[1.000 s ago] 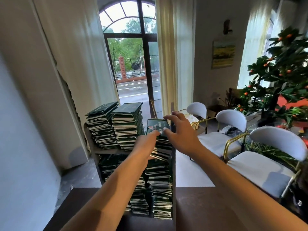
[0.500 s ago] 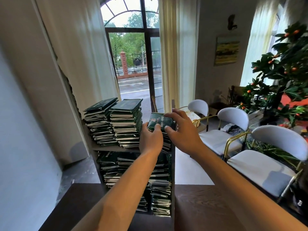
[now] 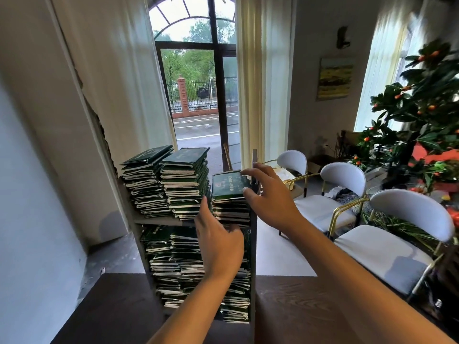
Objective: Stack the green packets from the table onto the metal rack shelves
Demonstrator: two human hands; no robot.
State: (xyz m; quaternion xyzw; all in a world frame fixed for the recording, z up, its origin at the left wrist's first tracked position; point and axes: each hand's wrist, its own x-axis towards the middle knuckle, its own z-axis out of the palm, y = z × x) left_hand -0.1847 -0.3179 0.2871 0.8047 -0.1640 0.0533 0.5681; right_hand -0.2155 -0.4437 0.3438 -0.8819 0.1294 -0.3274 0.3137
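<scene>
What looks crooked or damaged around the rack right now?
The green packet stacks on the rack's upper shelf are ragged, with edges jutting unevenly; the left stack's top packet tilts. The right hand touches the top packet on the shortest stack. Behind, the wall edge looks chipped.

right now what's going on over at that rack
A person is stacking green packets on a metal rack. The top packet lies on the shortest, rightmost pile of the upper shelf. The right hand touches its right edge with its fingertips; the left hand hangs open just in front, holding nothing.
</scene>
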